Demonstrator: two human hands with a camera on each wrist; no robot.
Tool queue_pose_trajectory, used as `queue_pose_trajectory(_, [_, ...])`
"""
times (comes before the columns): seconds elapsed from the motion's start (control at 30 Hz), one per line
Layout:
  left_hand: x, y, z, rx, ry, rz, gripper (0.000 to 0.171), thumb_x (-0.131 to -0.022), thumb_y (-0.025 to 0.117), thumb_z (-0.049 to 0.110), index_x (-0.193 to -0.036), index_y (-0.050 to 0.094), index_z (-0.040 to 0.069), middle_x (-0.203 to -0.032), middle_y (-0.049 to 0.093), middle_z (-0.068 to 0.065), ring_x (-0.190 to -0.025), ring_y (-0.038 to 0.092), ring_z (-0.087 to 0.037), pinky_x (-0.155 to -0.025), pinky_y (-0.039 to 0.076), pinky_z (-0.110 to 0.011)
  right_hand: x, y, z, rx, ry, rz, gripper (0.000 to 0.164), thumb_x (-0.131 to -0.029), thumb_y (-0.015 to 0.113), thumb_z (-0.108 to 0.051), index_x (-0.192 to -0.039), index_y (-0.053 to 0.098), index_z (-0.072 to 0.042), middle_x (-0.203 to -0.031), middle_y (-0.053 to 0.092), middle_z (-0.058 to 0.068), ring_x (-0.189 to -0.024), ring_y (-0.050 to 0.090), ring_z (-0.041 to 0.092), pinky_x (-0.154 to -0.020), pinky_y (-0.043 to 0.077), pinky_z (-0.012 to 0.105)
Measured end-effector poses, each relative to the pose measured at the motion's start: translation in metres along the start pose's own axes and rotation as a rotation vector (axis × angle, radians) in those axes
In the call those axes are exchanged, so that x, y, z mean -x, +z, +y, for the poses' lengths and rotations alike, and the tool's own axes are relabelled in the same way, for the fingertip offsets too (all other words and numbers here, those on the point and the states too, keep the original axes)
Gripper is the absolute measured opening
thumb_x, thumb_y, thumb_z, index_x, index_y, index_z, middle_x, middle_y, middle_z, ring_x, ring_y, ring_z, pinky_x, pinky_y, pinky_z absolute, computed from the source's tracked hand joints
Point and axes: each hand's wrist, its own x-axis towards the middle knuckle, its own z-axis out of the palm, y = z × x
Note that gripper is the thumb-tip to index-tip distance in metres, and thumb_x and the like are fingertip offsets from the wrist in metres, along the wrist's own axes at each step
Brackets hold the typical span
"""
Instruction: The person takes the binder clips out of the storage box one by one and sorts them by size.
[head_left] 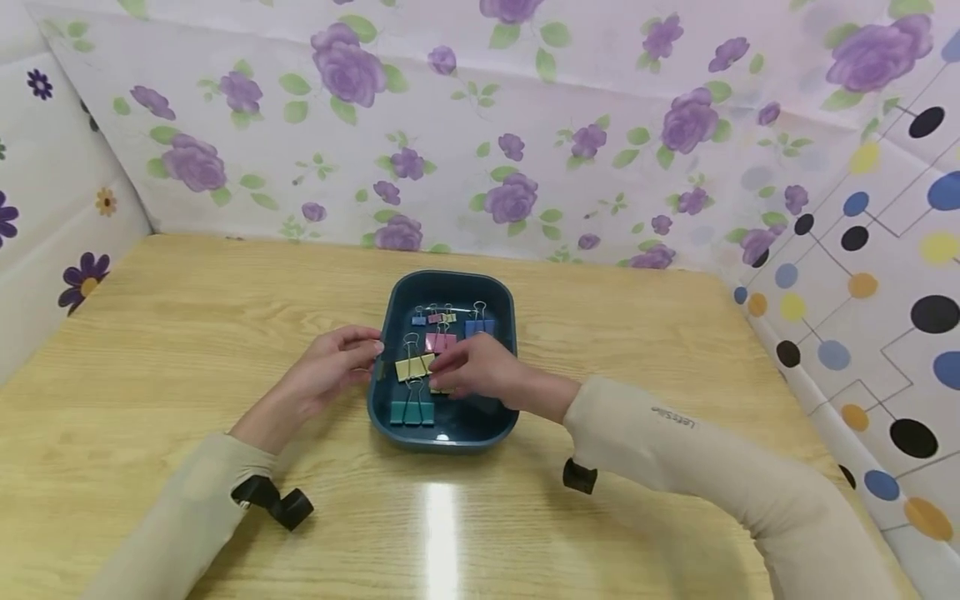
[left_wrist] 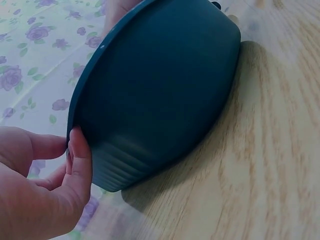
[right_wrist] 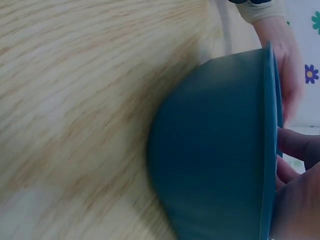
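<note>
A dark teal plastic tray (head_left: 480,427) stands on the table with binder clips lying in it. My left hand (head_left: 333,367) pinches the tray's left rim between thumb and fingers, as the left wrist view shows. Reaching over the right rim, my right hand (head_left: 483,367) has its fingertips down among the clips. They pinch a yellow binder clip (head_left: 441,390), mostly hidden under the hand. Beside it lies another yellow binder clip (head_left: 408,369), with a green binder clip (head_left: 412,414) nearer me. A pink binder clip (head_left: 441,342) and a blue binder clip (head_left: 474,327) lie farther back.
Three small clips, including a small blue clip (head_left: 418,319), form a row near the tray's far end. The wooden table (head_left: 247,292) extends around the tray. A floral sheet (head_left: 450,150) hangs behind it, and a dotted sheet (head_left: 900,333) on the right.
</note>
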Motion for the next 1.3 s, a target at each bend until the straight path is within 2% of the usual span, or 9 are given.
queue_pose_trajectory(0.27, [0.005,-0.006,-0.003,0.021,0.005,0.008,0.046,-0.1,0.052,0.011,-0.135,0.035,-0.013,-0.109,0.057,-0.009,-0.087,0.058,-0.012,-0.079,0.051,-0.025,-0.011,0.018,-0.01,-0.034,0.014,-0.022,0.02,-0.086,0.071,-0.001,-0.106,0.07,0.005,-0.096,0.066,0.008,-0.083,0.065,0.015,-0.071,0.057,0.031])
queue_pose_trajectory(0.6, [0.005,-0.006,-0.002,0.03,0.01,0.002,0.045,-0.1,0.052,0.009,-0.134,0.035,-0.013,-0.104,0.059,-0.007,-0.084,0.058,-0.011,-0.075,0.051,-0.023,-0.019,0.022,-0.008,-0.053,0.028,-0.055,0.013,-0.088,0.068,0.0,-0.101,0.072,0.004,-0.09,0.07,0.009,-0.08,0.068,0.016,-0.07,0.057,0.032])
queue_pose_trajectory(0.93, [0.003,-0.003,-0.002,0.03,0.01,-0.012,0.044,-0.1,0.052,0.01,-0.134,0.036,-0.012,-0.105,0.057,-0.008,-0.084,0.057,-0.012,-0.076,0.051,-0.024,-0.023,0.021,-0.009,-0.041,0.017,-0.084,0.013,-0.091,0.065,0.0,-0.101,0.072,0.003,-0.089,0.072,0.01,-0.082,0.07,0.018,-0.069,0.057,0.032])
queue_pose_trajectory(1.13, [0.003,-0.001,-0.001,0.039,0.008,-0.014,0.042,-0.1,0.052,0.009,-0.133,0.036,-0.012,-0.103,0.058,-0.007,-0.082,0.057,-0.011,-0.075,0.051,-0.024,-0.019,0.014,-0.013,-0.038,-0.026,-0.073,0.013,-0.092,0.065,-0.003,-0.102,0.071,0.003,-0.091,0.072,0.009,-0.084,0.07,0.018,-0.071,0.057,0.031])
queue_pose_trajectory(1.3, [0.002,0.0,0.0,0.029,0.008,-0.016,0.043,-0.1,0.052,0.01,-0.134,0.036,-0.012,-0.106,0.057,-0.008,-0.083,0.058,-0.011,-0.075,0.051,-0.024,-0.017,0.007,-0.016,-0.046,-0.062,-0.059,0.016,-0.091,0.067,-0.007,-0.104,0.071,0.002,-0.091,0.072,0.008,-0.085,0.069,0.02,-0.075,0.056,0.036])
